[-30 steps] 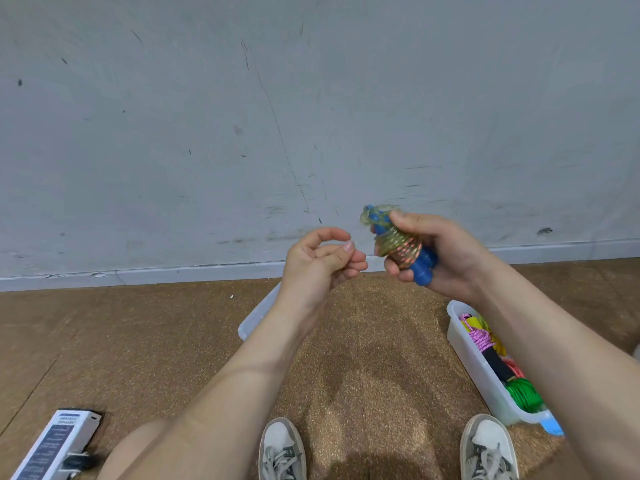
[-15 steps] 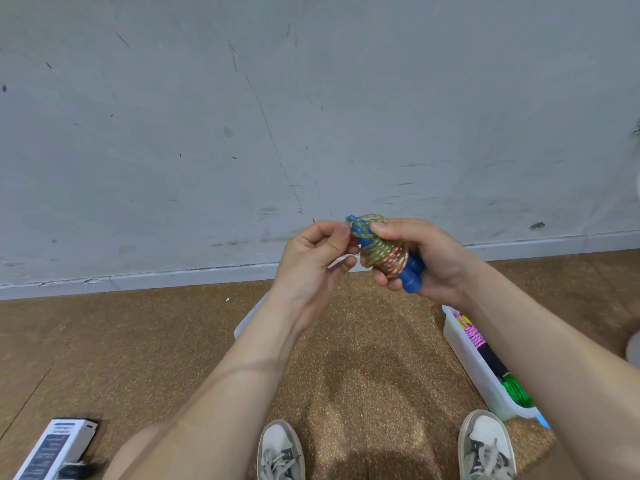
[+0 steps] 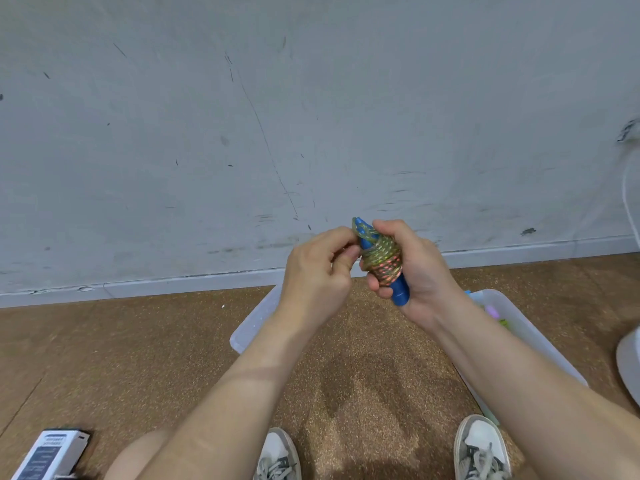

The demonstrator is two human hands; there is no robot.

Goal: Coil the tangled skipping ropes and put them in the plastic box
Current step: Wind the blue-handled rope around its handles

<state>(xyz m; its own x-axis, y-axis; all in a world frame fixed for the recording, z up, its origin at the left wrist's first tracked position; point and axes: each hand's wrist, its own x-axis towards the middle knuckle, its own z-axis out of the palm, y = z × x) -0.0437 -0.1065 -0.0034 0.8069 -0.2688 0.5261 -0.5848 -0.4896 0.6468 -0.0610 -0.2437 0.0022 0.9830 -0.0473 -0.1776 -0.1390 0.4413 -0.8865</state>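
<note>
Nearly coiled, the skipping rope (image 3: 384, 261) sits gripped in the right hand (image 3: 420, 271), left hand (image 3: 315, 275) pinching its end, not yet in the plastic box (image 3: 530, 329) below.

text: none legible | white box (image 3: 52, 455): dark label, print too blurred to read

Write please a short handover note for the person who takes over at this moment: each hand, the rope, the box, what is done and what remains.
Right hand grips the skipping rope, which is coiled round its blue handles and held in the air.
Left hand pinches the last loop at the top of the coil.
Plastic box stands on the floor at the right, with coloured things inside, mostly hidden by the right forearm.
Done: this rope is almost coiled.
Left: secure the loop, then put the rope in the box.
</note>
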